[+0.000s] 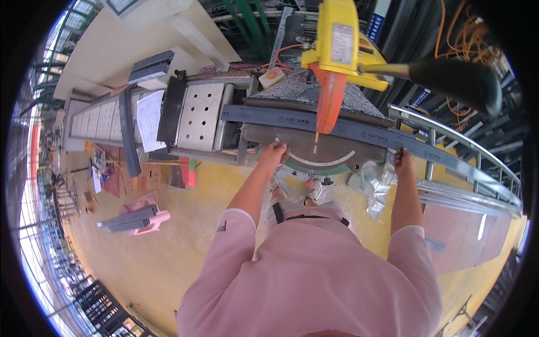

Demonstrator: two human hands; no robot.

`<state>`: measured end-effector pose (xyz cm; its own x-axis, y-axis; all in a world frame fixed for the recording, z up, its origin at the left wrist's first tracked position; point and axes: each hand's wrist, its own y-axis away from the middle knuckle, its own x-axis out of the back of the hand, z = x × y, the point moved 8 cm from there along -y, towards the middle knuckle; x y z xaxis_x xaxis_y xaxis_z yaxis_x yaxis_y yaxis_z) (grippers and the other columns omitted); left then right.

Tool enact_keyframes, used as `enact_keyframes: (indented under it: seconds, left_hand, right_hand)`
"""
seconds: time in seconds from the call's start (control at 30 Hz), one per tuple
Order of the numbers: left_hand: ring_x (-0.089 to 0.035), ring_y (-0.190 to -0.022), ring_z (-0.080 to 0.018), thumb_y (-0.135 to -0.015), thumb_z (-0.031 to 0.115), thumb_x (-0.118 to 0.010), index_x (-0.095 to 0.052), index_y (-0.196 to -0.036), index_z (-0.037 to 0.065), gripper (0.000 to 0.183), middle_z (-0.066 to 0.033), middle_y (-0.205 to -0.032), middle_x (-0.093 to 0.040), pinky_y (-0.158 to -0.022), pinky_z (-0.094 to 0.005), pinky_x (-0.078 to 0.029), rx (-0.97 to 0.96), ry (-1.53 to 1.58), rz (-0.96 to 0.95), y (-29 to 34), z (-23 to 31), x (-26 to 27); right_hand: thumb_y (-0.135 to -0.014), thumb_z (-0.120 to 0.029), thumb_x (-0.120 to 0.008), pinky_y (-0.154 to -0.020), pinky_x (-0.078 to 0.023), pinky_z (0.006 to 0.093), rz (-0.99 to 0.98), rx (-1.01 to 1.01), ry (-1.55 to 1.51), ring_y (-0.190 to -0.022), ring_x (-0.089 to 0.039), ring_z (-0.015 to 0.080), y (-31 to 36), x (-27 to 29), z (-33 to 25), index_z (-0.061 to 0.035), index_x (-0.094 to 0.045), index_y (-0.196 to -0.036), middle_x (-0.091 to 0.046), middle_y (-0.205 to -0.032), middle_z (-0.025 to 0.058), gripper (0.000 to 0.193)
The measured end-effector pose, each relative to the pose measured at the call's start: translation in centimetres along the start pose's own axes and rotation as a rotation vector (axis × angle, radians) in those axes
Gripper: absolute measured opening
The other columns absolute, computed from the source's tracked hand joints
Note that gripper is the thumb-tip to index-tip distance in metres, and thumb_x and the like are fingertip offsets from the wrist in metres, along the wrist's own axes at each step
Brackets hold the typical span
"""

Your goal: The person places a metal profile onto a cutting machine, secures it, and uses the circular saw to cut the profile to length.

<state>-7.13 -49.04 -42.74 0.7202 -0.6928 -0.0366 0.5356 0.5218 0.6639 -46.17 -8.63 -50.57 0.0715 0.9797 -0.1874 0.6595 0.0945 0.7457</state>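
Grey metal, probably aluminium, makes up the long profile (269,117) lying just beyond both hands, against the upright fence of the saw's bench (261,133), which presumably keeps it straight. Its right end reaches past the right hand (403,162) over a ladder-like rail frame (431,154), likely there to carry the overhang. That hand has its fingers curled at the near edge, seemingly to steady the length; whether they clamp it, I cannot tell. Near the bench's front edge, the left hand (274,153) has thumb and fingers drawn close together; whether they pinch anything is too small to tell. Beyond and between the hands stands a yellow mitre saw (339,42), its orange blade guard (331,101) over the profile. Left of the left hand, a perforated metal plate (199,115) seems to extend the support, with a paper sheet (149,121) farther left, perhaps for easy reading.
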Motion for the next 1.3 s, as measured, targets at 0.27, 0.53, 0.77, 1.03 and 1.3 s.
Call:
enact_keyframes:
  seconds: [0.27, 0.53, 0.77, 1.03, 1.3]
  left_hand:
    - [-0.064, -0.057, -0.0169, -0.098, 0.029, -0.054, -0.058, -0.092, 0.0, 0.03, -0.0122, -0.083, -0.07, -0.041, -0.0279, -0.041, 0.103, 0.164, 0.151, -5.9, 3.6, 0.0]
    - [-0.056, -0.044, -0.0149, -0.097, 0.028, -0.058, -0.059, -0.081, -0.002, 0.034, -0.0141, -0.074, -0.069, -0.034, -0.0288, -0.03, 0.06, 0.212, 0.283, -8.3, 3.3, 5.2]
    - [-0.052, -0.046, -0.0135, -0.096, 0.026, -0.058, -0.059, -0.083, -0.001, 0.03, -0.0135, -0.073, -0.068, -0.035, -0.0274, -0.027, 0.066, 0.19, 0.347, -7.8, 4.2, 7.6]
    - [-0.05, -0.043, -0.0139, -0.096, 0.026, -0.058, -0.058, -0.081, 0.0, 0.031, -0.0149, -0.073, -0.068, -0.035, -0.0277, -0.028, 0.065, 0.221, 0.383, -8.4, 3.8, 9.8]
    - [-0.056, -0.047, -0.0139, -0.097, 0.025, -0.056, -0.058, -0.087, 0.003, 0.024, -0.0131, -0.073, -0.067, -0.031, -0.0247, -0.027, 0.071, 0.291, 0.38, -9.4, 2.7, 10.1]
  right_hand:
    - [-0.099, -0.021, -0.05, -0.049, -0.047, 0.0254, -0.202, -0.089, 0.137, -0.059, -0.054, 0.0141, 8.7, -12.4, 6.6, -0.0056, -0.055, -0.098, -0.066, -0.081, 0.0103, 0.017]
    - [-0.098, -0.02, -0.052, -0.053, -0.053, 0.0272, -0.22, -0.082, 0.074, -0.063, -0.06, 0.0171, 10.5, -17.7, 9.4, -0.0004, -0.058, -0.095, -0.066, -0.081, 0.011, 0.02]
    - [-0.096, -0.018, -0.053, -0.056, -0.051, 0.0304, -0.245, -0.061, 0.046, -0.068, -0.062, 0.0203, 12.0, -19.9, 10.9, 0.0021, -0.057, -0.101, -0.066, -0.088, 0.0139, 0.021]
    - [-0.096, -0.019, -0.053, -0.062, -0.051, 0.0294, -0.277, -0.029, 0.074, -0.077, -0.064, 0.0185, 14.8, -22.1, 11.3, -0.0012, -0.06, -0.101, -0.067, -0.087, 0.0098, 0.02]
    - [-0.097, -0.035, -0.048, -0.049, -0.046, 0.0273, -0.3, 0.745, 0.315, -0.056, -0.059, 0.0163, 34.0, -28.2, -12.0, -0.0003, -0.061, -0.097, -0.066, -0.091, 0.0103, 0.037]
